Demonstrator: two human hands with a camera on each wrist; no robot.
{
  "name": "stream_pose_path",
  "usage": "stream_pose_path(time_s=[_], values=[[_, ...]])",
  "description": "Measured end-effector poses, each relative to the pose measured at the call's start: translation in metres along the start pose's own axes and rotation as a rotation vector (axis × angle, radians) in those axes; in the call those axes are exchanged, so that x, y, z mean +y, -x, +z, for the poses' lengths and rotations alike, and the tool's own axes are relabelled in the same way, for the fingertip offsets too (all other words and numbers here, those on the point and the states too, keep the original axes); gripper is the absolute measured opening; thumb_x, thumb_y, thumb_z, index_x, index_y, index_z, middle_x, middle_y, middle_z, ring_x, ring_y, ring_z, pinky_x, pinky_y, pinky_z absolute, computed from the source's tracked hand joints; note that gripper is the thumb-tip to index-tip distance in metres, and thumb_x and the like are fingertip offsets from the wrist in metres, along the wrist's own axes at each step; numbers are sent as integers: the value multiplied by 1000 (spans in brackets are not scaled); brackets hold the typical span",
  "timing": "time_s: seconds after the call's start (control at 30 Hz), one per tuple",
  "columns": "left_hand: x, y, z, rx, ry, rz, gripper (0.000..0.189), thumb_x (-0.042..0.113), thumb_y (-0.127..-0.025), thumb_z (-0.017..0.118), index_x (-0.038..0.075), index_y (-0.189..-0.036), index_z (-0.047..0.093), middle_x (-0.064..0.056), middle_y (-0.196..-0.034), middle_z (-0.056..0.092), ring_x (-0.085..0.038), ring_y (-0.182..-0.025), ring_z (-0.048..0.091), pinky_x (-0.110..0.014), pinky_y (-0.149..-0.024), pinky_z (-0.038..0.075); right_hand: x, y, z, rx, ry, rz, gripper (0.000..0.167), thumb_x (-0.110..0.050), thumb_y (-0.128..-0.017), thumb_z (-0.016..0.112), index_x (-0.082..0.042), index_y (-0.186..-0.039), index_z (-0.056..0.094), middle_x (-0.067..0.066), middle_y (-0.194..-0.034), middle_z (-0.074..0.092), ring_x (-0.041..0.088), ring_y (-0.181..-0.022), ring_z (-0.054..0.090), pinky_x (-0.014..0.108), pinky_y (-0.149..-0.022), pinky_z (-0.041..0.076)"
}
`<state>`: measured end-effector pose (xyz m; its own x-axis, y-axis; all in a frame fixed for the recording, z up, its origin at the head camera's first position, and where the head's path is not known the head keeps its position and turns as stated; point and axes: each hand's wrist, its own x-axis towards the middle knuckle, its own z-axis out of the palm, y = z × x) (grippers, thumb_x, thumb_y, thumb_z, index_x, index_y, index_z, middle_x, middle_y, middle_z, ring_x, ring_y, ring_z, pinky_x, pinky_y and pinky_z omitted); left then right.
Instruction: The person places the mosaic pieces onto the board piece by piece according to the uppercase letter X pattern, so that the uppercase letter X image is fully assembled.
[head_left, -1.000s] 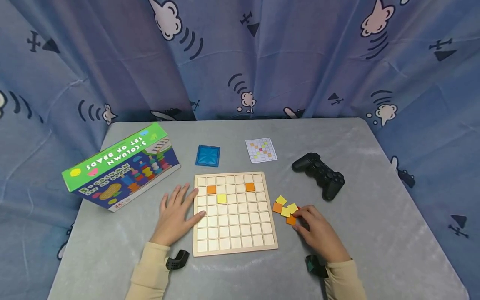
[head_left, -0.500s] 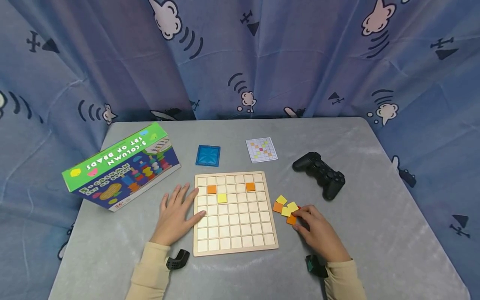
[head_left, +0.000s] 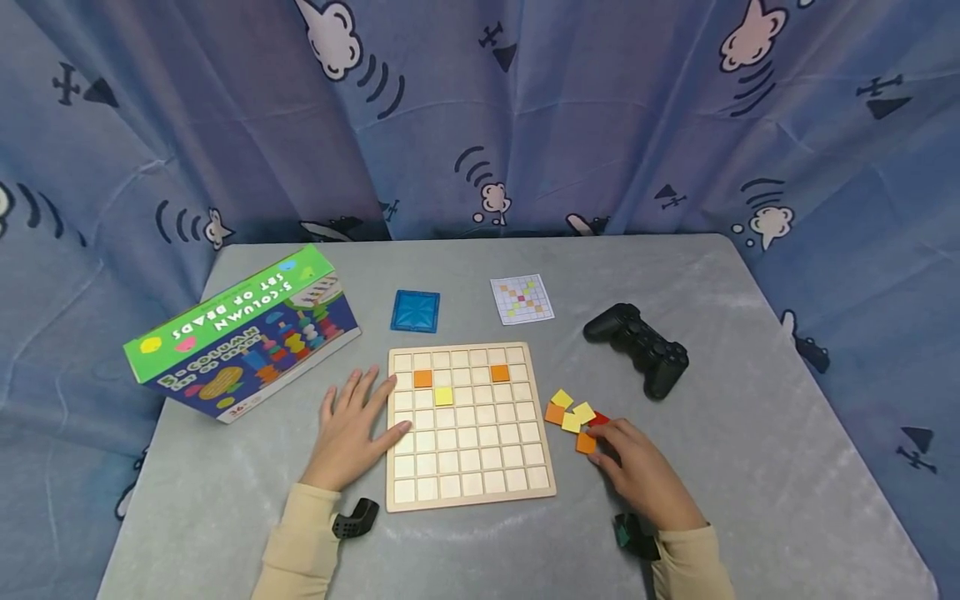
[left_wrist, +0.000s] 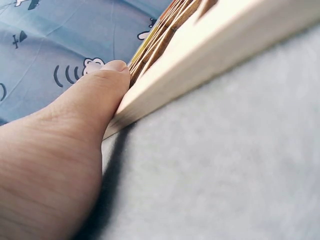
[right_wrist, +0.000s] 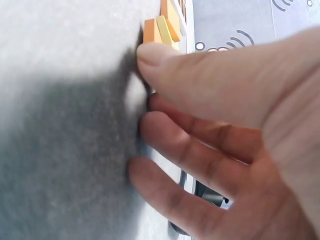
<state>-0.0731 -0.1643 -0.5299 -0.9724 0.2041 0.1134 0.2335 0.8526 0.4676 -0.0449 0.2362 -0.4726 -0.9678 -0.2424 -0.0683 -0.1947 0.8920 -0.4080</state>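
A wooden grid board (head_left: 471, 502) lies in the middle of the table, with two orange tiles, one of them an orange tile (head_left: 423, 379), and one yellow tile (head_left: 444, 396) in its squares. My left hand (head_left: 348, 437) rests at its left side, fingers spread, thumb and a fingertip on the frame. In the left wrist view the thumb (left_wrist: 107, 90) touches the board's edge (left_wrist: 200, 65). Right of the board, my right hand (head_left: 641, 471) pinches an orange tile (head_left: 585, 443) between thumb and index finger, beside several loose tiles, among them a yellow tile (head_left: 571, 422) and partly covered red (head_left: 599, 418).
A patterned card (head_left: 522, 300) and a blue square tray (head_left: 416, 312) lie behind the board. A black game controller (head_left: 637, 350) is at the back right. At the left stands a green and blue box (head_left: 247, 337). A patterned curtain (head_left: 420, 125) hangs behind the table.
My right hand has shifted slightly right and toward me, and the orange tile has slid with it, away from the yellow ones. More red shows now. My left hand has stayed put.
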Motion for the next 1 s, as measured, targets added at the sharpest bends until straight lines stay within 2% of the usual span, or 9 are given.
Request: stream_pose_path(time_s=[0.17,0.3,0.47,0.7,0.9,1.0], values=[[-1,0,1,-13,-8,-6,76,63,-87,54,27,-151,32,-7,-158,23,-31,-147,12,-60,-114,2,-2,0,-3,-19,-9,25,29,-8,-85,72,-5,-113,66,3,-103,61,18,-94,59,42,-84,52],[-2,0,0,-19,-10,-6,76,64,-87,54,28,-151,32,-7,-159,22,-31,-147,12,-60,-114,2,-3,2,-5,-12,-30,-2,28,-7,-85,71,-7,-113,65,1,-105,61,16,-95,60,41,-84,53],[-2,0,1,-8,-8,-1,76,63,-87,54,28,-151,32,-7,-159,23,-31,-147,12,-60,-114,2,-4,-1,-8,28,-60,-100,28,-8,-86,70,-9,-113,64,0,-108,62,15,-98,61,39,-84,53],[-1,1,0,2,-1,4,75,62,-87,55,26,-150,34,-8,-158,24,-33,-146,14,-61,-113,3,-7,-18,-13,92,-44,-227,31,-8,-85,72,-8,-114,61,0,-100,60,7,-80,55,29,-69,50],[0,1,-1,-19,1,-3,76,62,-88,54,26,-151,33,-8,-159,22,-32,-147,12,-60,-114,1,-19,-39,-16,66,-89,-305,23,-11,-87,70,-12,-109,61,-3,-103,61,5,-83,55,27,-70,51],[1,0,-1,-10,7,4,75,61,-88,55,24,-150,34,-9,-158,24,-33,-146,13,-61,-113,2,-28,-50,-17,44,-116,-332,21,-14,-88,69,-15,-107,61,-6,-103,60,4,-84,55,25,-69,50]])
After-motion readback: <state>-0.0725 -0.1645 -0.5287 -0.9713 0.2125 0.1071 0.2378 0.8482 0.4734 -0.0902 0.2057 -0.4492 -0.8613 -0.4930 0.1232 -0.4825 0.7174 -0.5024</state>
